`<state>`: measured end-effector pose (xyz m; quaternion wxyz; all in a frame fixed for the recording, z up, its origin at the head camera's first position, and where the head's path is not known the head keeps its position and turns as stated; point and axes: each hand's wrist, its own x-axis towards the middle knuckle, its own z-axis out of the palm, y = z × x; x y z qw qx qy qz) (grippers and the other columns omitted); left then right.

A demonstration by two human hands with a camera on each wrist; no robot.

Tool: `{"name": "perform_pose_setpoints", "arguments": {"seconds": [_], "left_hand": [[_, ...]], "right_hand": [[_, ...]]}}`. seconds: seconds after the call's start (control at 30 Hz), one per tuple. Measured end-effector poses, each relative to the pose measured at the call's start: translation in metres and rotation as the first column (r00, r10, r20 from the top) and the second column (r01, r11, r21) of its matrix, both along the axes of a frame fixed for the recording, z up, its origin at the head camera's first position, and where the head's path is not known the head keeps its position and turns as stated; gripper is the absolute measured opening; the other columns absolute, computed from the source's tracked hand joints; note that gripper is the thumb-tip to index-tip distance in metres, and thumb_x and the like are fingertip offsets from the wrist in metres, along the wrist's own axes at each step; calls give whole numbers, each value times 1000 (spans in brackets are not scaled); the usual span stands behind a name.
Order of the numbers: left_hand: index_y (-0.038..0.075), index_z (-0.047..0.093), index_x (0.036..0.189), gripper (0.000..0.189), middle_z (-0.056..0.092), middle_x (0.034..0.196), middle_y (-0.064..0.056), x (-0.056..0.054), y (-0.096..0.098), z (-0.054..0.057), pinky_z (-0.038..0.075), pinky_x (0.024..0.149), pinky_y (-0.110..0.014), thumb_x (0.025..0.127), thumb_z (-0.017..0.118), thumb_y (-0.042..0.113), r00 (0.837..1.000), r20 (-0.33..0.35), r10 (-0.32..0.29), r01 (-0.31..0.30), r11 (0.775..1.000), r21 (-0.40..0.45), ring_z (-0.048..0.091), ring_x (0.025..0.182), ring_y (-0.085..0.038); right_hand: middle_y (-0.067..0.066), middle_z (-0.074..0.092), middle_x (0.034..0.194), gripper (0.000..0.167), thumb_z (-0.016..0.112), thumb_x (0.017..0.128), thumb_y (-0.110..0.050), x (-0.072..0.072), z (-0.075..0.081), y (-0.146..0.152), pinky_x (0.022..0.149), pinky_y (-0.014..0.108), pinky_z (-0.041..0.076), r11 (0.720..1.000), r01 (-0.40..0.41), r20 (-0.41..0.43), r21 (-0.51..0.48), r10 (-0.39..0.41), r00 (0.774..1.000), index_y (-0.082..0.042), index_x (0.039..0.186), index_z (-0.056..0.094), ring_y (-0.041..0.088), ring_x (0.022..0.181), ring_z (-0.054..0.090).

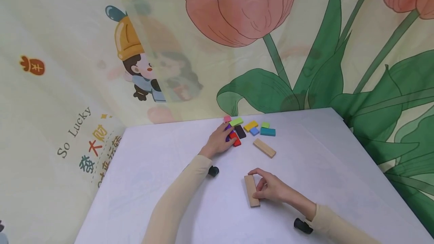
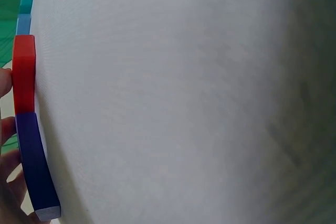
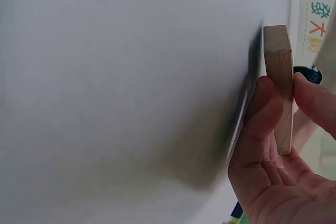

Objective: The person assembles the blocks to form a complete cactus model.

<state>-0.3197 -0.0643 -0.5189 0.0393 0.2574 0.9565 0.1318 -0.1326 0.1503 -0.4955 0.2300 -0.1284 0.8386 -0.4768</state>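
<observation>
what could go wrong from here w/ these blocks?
1. The left hand touches both the red block and the purple block, so moving one might drag the other.
2. The pink block sits by the far edge of the table; a nudge could push it over.
3. The right hand grips the nearer wooden block with its fingers; an uneven release might shift it.

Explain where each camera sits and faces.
Head: on the head, facing forward and down over the table; left hand, right hand and sleeves show.
Left wrist: worn there, looking across the table; left hand partly shows by a red block.
Right wrist: worn there, looking across the table; right hand grips a wooden block, one sleeve behind.
Head and right wrist share that block.
</observation>
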Motion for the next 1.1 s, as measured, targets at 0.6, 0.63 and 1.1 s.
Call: {"name": "perform_pose_setpoints", "arguments": {"seconds": [0.6,0.63,1.1], "left_hand": [[20,35,151,64,23,162,-5,0,-2,-2,29,119,-43,96,49,49,999,34,18,-19,999,46,20,151,-25],[20,35,151,64,24,162,-5,0,-2,-2,29,119,-43,95,49,49,999,34,15,-17,999,52,21,151,-24],[17,39,149,64,27,161,-5,-1,-8,-2,31,118,-41,95,51,49,999,44,-8,4,997,82,25,149,-23]], "right_hand": [[5,56,87,62,82,74,-12,11,-6,-3,56,21,46,998,36,10,61,-37,999,-13,129,52,15,66,55],[5,56,88,62,82,74,-11,11,-6,-4,55,22,46,997,37,11,63,-38,999,-12,129,53,15,66,55],[4,55,85,60,84,71,-11,9,-4,-9,56,23,41,991,19,36,132,-24,999,-10,124,57,16,68,52]]}}
